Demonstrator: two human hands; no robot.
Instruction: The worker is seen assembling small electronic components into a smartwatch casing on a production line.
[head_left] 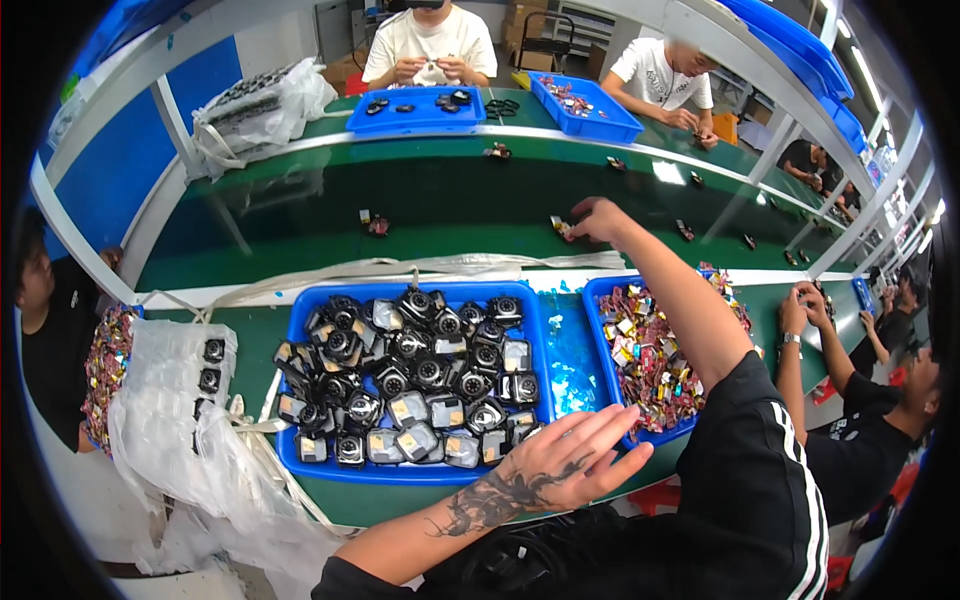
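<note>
My right hand (600,221) reaches out over the green conveyor belt (330,215), its fingers closed at a small electronic part (562,229) with a pale and reddish body. Beneath my right forearm is a blue tray (598,345) heaped with small red, gold and white electronic parts (645,360). My left hand (572,462) hovers near the front edge, fingers stretched out, holding nothing. It is beside a blue tray (300,462) full of black watch-like cases (415,365), some showing round backs and others pale labels.
Clear plastic blister trays (170,400) are stacked at the left. Similar parts (376,226) lie spaced along the belt. Across it, two people work behind blue trays (415,110). Other people sit at both sides. White frame bars (180,125) rise around the line.
</note>
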